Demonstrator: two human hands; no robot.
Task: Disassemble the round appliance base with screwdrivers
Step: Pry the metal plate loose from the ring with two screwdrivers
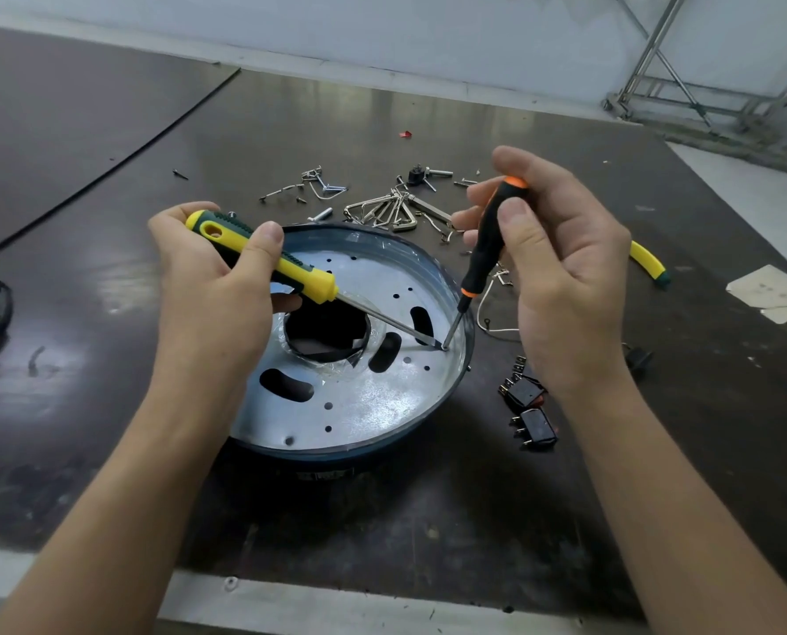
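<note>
Holding two drivers at once, you had both tips meeting at one spot, and the next turn hung on that spot. Your left hand closed its grip round the yellow screwdriver, thumb on top of the handle, with the shaft running low and slanting from middle left of the frame down toward the right. Your right hand pinched the black-and-orange screwdriver between thumb and fingertips. Its long axis stood steep, cap toward the upper right and tip down and to the left. The tips came together at a small screw near the right-hand rim of the round appliance base. The base sat on the bench at the centre of the frame, open side up, its silver plate showing slots, small holes and a large central opening. The screw lay below and left of your right grip and nearer to it than to the left, whose shaft had to reach across that opening. By the look of it, the steep driver was the one to turn, with the low one bracing beside the head. Whether either tip was seated in the screw was too small to tell. Loose screws and hex keys lay beyond the base, and two black switches sat just right of it.
</note>
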